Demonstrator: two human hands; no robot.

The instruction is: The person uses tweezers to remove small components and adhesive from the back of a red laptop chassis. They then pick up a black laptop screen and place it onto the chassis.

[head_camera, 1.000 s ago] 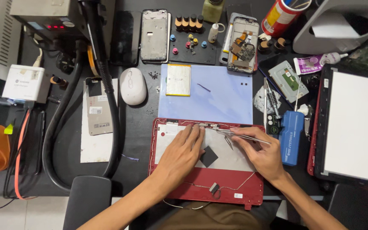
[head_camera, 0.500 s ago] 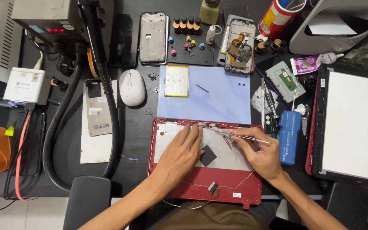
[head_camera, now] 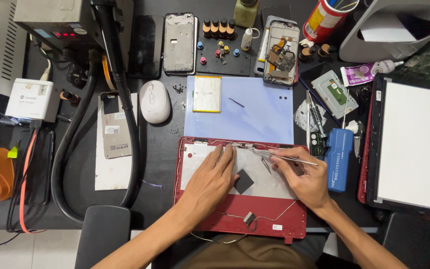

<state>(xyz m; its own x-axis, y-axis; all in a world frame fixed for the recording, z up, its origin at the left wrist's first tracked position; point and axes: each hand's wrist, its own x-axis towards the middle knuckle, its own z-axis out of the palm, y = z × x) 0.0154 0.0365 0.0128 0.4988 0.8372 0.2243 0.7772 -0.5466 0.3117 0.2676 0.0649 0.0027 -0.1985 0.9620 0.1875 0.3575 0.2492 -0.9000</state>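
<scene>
A red laptop lid shell (head_camera: pixel 279 219) is lying flat on the dark workbench (head_camera: pixel 165 144), right in front of the person, its silvery inner panel facing up. The left hand (head_camera: pixel 210 182) is resting flat on that panel, fingers spread and stretched toward the top edge, holding nothing. The right hand (head_camera: pixel 304 179) is pinching a pair of metal tweezers (head_camera: pixel 274 157), their tips pointing left at the shell's upper rim, just beside the left fingertips. A small black square pad (head_camera: pixel 243 181) is sitting on the panel between the two hands. A thin wire (head_camera: pixel 274 214) is trailing across the shell's lower red band.

Just behind the shell a pale blue mat (head_camera: pixel 255 117) is lying, with a yellowish flat battery (head_camera: pixel 207 93) on it. A white mouse (head_camera: pixel 155 101) is sitting to its left, and a blue tool case (head_camera: pixel 338 159) to the shell's right.
</scene>
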